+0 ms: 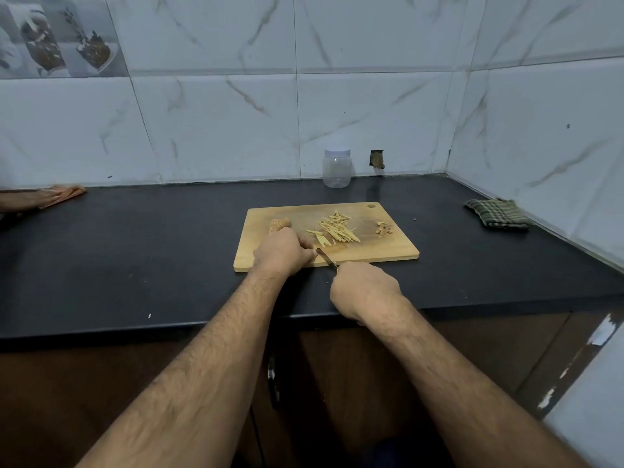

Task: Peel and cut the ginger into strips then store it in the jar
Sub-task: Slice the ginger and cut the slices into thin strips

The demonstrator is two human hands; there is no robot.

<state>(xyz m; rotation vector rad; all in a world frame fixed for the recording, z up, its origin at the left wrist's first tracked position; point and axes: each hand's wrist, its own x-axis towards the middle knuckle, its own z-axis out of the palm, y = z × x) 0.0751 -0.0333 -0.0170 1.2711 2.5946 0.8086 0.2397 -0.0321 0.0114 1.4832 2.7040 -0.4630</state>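
A wooden cutting board (378,251) lies on the black counter. A pile of pale ginger strips (336,228) is spread across its middle. An unpeeled ginger piece (279,224) sits at the board's left, just beyond my left hand (282,253). That hand's curled fingers press down on a small ginger piece that is mostly hidden. My right hand (364,288) grips a knife handle; the blade (327,257) points up-left to the fingertips of my left hand. A clear plastic jar (336,168) with a white lid stands by the wall behind the board.
Ginger peel scraps (384,229) lie at the board's right. A checked cloth (496,214) is bunched at the counter's right by the side wall. Another person's hand on an orange cloth (62,194) is at the far left. Tiled walls enclose the back and right.
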